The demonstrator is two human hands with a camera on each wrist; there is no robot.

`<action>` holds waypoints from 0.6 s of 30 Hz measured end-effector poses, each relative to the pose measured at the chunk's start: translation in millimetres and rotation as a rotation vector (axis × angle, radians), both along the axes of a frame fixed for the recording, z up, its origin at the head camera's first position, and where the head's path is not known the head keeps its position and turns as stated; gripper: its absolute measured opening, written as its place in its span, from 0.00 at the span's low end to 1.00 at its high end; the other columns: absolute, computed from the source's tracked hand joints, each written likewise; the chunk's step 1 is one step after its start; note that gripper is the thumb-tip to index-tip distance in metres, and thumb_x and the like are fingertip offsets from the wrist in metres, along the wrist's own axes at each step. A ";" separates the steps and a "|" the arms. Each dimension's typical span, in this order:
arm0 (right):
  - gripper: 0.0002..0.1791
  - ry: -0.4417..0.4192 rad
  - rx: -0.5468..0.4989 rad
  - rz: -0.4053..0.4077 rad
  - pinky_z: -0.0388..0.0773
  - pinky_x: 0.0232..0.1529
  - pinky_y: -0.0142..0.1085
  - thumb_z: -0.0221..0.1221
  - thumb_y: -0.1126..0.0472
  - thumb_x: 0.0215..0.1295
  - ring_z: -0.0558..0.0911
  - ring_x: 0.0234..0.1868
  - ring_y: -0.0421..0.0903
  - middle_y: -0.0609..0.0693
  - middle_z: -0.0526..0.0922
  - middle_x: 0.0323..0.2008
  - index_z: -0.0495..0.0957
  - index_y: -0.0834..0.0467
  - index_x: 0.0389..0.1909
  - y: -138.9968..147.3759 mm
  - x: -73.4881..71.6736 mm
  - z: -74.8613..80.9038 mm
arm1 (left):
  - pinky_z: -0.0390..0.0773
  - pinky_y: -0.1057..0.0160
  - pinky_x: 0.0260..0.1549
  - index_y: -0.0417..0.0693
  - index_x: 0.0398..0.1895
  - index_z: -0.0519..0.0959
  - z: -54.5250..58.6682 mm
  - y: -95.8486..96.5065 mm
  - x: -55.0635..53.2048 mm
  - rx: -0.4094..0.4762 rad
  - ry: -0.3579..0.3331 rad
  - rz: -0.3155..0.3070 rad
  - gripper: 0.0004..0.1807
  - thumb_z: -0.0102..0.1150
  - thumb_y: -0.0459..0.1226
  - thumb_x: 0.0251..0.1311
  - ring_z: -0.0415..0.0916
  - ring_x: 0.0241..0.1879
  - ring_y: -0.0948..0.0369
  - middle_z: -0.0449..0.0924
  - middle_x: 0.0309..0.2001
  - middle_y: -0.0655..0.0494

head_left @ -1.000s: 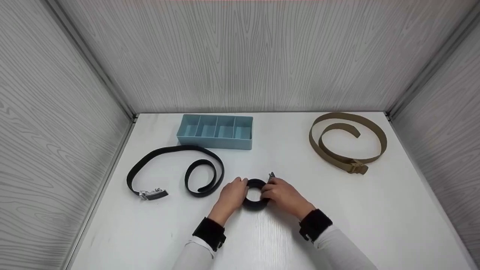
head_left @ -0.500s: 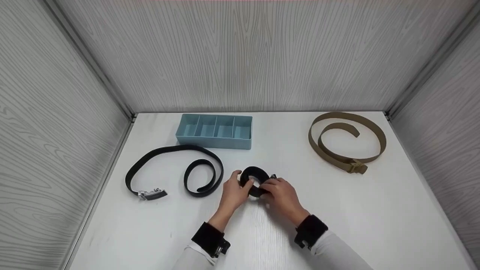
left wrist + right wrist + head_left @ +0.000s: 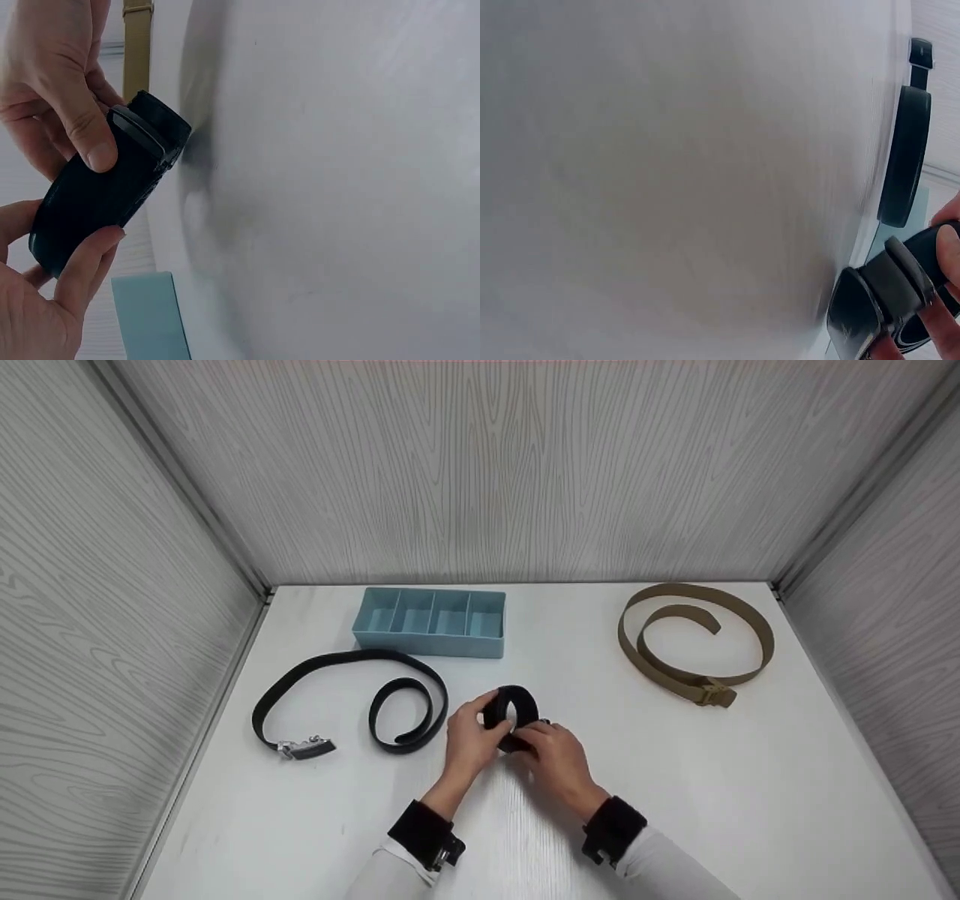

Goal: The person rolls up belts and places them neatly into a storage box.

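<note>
A black belt (image 3: 528, 705), wound into a tight roll, is held between both hands near the middle of the table. My left hand (image 3: 469, 746) grips the roll's left side, its thumb at the central hole. On the right side, my right hand (image 3: 564, 763) pinches the roll close to its buckle end. In the left wrist view the rolled belt (image 3: 90, 206) shows edge-on, tilted, with a raised band across it near the right thumb. The buckle (image 3: 855, 311) appears at the lower right of the right wrist view, fingers behind it.
Left of the hands lies another black belt (image 3: 337, 658), loosely curled, with a silver buckle (image 3: 304, 748). A tan belt (image 3: 765, 637) lies coiled at the back right. Behind the hands stands a blue box (image 3: 431, 645) with several compartments. Walls (image 3: 480, 472) enclose the table.
Both hands have lifted the rolled belt slightly away from me and tipped it more upright. The left thumb has moved to the roll's inner hole. The other belts and box stay put.
</note>
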State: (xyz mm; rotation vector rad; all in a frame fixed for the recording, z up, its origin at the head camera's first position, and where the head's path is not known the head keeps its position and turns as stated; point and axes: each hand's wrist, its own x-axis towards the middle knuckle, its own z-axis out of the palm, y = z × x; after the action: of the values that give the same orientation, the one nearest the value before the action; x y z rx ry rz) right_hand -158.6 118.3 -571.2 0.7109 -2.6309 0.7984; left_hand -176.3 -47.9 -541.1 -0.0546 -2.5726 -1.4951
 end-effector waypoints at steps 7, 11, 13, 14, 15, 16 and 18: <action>0.09 -0.156 -0.016 0.092 0.79 0.40 0.39 0.70 0.57 0.58 0.83 0.40 0.44 0.47 0.83 0.41 0.84 0.55 0.38 15.6 -10.6 21.7 | 0.78 0.55 0.45 0.43 0.58 0.80 8.1 -7.6 -0.6 -0.156 0.215 -0.129 0.26 0.71 0.33 0.53 0.80 0.46 0.52 0.82 0.44 0.47; 0.15 -0.162 -0.098 0.032 0.76 0.31 0.35 0.69 0.56 0.59 0.81 0.31 0.45 0.49 0.79 0.41 0.78 0.57 0.42 27.8 -21.5 33.8 | 0.79 0.54 0.44 0.46 0.58 0.80 15.9 -12.9 1.8 -0.254 0.289 -0.230 0.25 0.70 0.34 0.55 0.81 0.46 0.52 0.81 0.47 0.48; 0.22 -0.171 -0.115 0.040 0.76 0.30 0.34 0.69 0.56 0.59 0.80 0.30 0.44 0.50 0.77 0.49 0.75 0.58 0.52 33.6 -27.3 39.9 | 0.79 0.54 0.43 0.48 0.59 0.80 19.9 -15.9 3.1 -0.313 0.308 -0.295 0.24 0.69 0.35 0.57 0.81 0.46 0.52 0.81 0.50 0.48; 0.26 -0.189 -0.113 0.061 0.76 0.31 0.34 0.69 0.56 0.60 0.79 0.29 0.43 0.50 0.76 0.53 0.73 0.58 0.57 36.3 -29.9 43.2 | 0.80 0.54 0.43 0.48 0.59 0.80 22.1 -17.2 3.7 -0.340 0.316 -0.329 0.24 0.68 0.35 0.58 0.81 0.46 0.51 0.81 0.51 0.49; 0.29 -0.209 -0.107 0.091 0.76 0.31 0.33 0.68 0.56 0.60 0.78 0.29 0.41 0.50 0.74 0.56 0.72 0.57 0.61 38.7 -32.3 46.5 | 0.80 0.53 0.42 0.48 0.59 0.80 24.5 -18.2 4.4 -0.360 0.326 -0.361 0.23 0.68 0.35 0.58 0.81 0.46 0.52 0.81 0.52 0.49; 0.31 -0.236 -0.099 0.127 0.76 0.32 0.33 0.68 0.56 0.60 0.78 0.30 0.40 0.49 0.74 0.58 0.71 0.56 0.63 40.7 -34.2 49.5 | 0.80 0.53 0.42 0.49 0.59 0.79 26.8 -19.1 5.0 -0.377 0.338 -0.392 0.23 0.68 0.35 0.58 0.81 0.46 0.52 0.81 0.53 0.50; 0.30 -0.290 -0.087 0.207 0.76 0.34 0.34 0.67 0.55 0.62 0.76 0.32 0.38 0.46 0.75 0.58 0.71 0.55 0.65 43.3 -37.1 54.6 | 0.80 0.54 0.41 0.48 0.58 0.79 30.2 -20.1 5.7 -0.399 0.361 -0.443 0.22 0.67 0.35 0.59 0.82 0.46 0.54 0.81 0.53 0.52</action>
State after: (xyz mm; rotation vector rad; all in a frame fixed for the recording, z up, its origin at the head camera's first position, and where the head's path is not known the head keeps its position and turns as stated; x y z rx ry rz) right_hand -195.6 161.6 -516.7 0.9150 -2.7836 1.1447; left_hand -170.6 -68.1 -510.9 -0.9032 -2.6008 -0.9278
